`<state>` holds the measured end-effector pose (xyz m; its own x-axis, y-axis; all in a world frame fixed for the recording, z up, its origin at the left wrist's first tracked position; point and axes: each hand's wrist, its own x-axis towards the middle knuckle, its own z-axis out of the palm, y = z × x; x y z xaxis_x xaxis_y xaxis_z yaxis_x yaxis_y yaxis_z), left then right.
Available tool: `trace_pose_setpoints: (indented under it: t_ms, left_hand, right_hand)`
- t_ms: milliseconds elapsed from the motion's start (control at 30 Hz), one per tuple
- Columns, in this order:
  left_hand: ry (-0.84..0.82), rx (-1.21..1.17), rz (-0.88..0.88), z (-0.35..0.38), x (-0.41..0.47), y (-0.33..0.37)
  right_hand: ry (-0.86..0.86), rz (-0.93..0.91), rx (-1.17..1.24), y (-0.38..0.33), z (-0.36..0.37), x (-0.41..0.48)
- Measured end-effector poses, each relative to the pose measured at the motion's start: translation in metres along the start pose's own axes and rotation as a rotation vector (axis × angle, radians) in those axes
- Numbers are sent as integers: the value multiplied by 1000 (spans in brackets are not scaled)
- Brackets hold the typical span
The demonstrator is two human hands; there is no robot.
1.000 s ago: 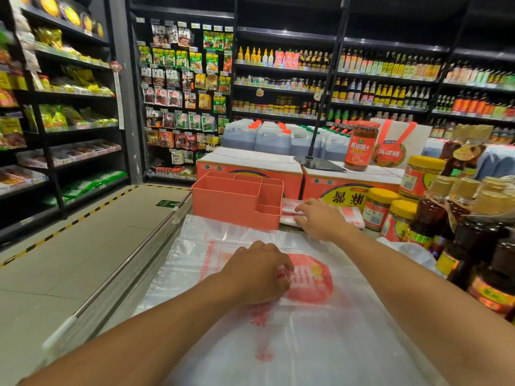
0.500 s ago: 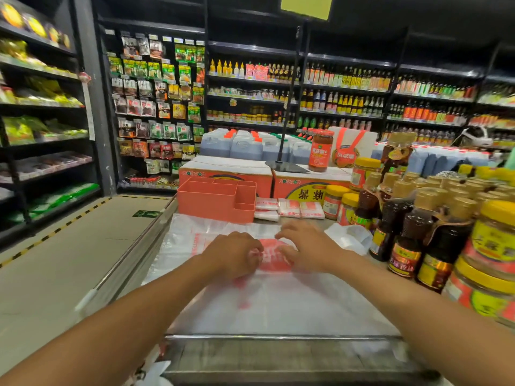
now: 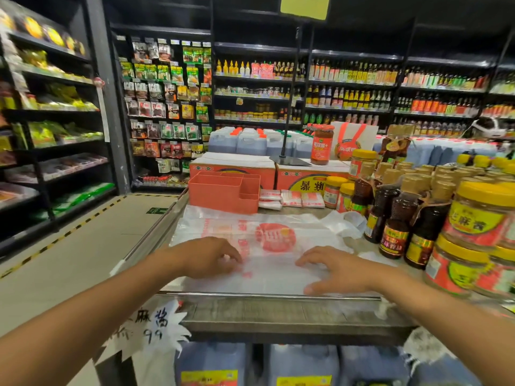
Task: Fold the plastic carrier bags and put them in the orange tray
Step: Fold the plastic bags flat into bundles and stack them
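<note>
Grocery aisle: a person works a clear plastic bag [image 3: 276,240] printed in red, spread flat on a metal desk [image 3: 278,313]. The left hand [image 3: 206,256] sits knuckles-up on the bag's left part, its fingers [image 3: 232,259] bent down onto the film; whether they pinch it cannot be told from this angle. The right hand [image 3: 337,270] rests on the bag's near right part, its fingers spread and relaxed, tips on the plastic and thumb by the near edge. The orange tray [image 3: 223,192] stands at the desk's far side, just beyond the bag. What look like small folded bags [image 3: 292,197] lie in a row on the desk just right of the tray, outside it. Dark sauce bottles [image 3: 395,218] and yellow-lidded jars [image 3: 473,215] crowd the desk's right side, near the right forearm.
</note>
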<state>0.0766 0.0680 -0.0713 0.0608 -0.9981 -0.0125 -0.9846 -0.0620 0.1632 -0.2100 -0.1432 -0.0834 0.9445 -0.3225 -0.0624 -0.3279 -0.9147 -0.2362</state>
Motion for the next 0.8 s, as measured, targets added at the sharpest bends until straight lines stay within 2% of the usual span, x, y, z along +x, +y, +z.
trace_pose_setpoints:
  t_ms: [100,200,333,567,700,800]
  left_hand:
    - [-70,-15,-31,8,-12,-4]
    - [-105,-27,-44,8,-18,-5]
    - [40,-80,-38,12,-14,-10]
    - [171,-45,7,7,-16,-9]
    - [189,-113,12,1,-16,-27]
    - [136,-225,-42,-8,-17,-32]
  right_hand:
    - [4,-16,-16,0,2,0]
    - [75,-25,69,2,3,7]
    - [169,-12,38,1,-1,10]
    - [187,-51,-172,1,-6,7]
    - [197,15,26,10,-22,6]
    - [180,45,119,15,-35,5]
